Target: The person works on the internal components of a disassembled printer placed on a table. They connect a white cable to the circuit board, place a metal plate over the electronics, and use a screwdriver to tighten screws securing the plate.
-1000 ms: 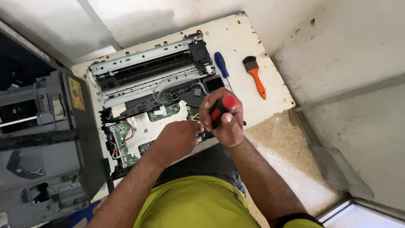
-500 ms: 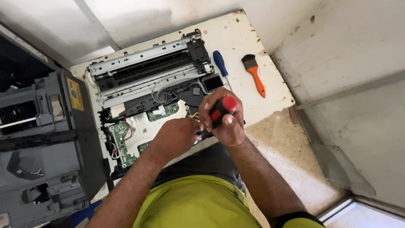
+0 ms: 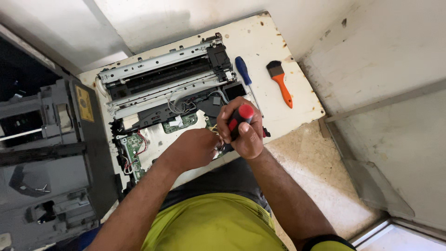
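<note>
An opened printer chassis (image 3: 162, 88) lies on a small cream table (image 3: 265, 37), its metal rails, black frame and green circuit boards (image 3: 134, 148) exposed. My right hand (image 3: 241, 130) is closed around a screwdriver with a red and black handle (image 3: 238, 120), held upright over the chassis's near right corner. My left hand (image 3: 193, 148) rests on the chassis right beside it, fingers curled at the spot under the screwdriver; what they pinch is hidden.
A blue-handled screwdriver (image 3: 242, 69) and an orange-handled brush (image 3: 280, 82) lie on the table right of the chassis. A grey removed machine housing (image 3: 51, 162) stands to the left. Pale walls close the back and right; speckled floor (image 3: 325, 186) lies below.
Both hands stay at the same corner of the chassis; only slight shifts of the hands and the camera show.
</note>
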